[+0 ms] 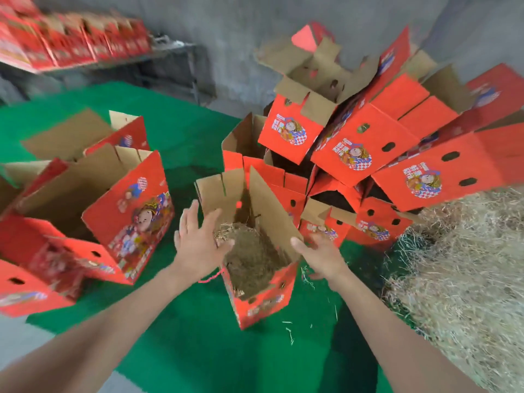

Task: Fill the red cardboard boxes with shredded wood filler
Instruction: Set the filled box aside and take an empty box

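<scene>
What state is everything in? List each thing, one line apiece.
centre box: standing, flaps open, partly filled with filler
left hand: open, fingers spread at the box's left rim
right hand: open, beside the right flap
filler pile: loose heap, right
left boxes: open, tipped
stacked boxes: open, tilted, piled together

Boxes, hands, filler: the tally
Two hands, left hand (198,242) and right hand (321,255); one filler-holding box (263,296); one filler heap (467,265); one green mat (198,336); perhaps a dozen more red boxes (354,143); blurred shelf row (71,43) uncountable.
</scene>
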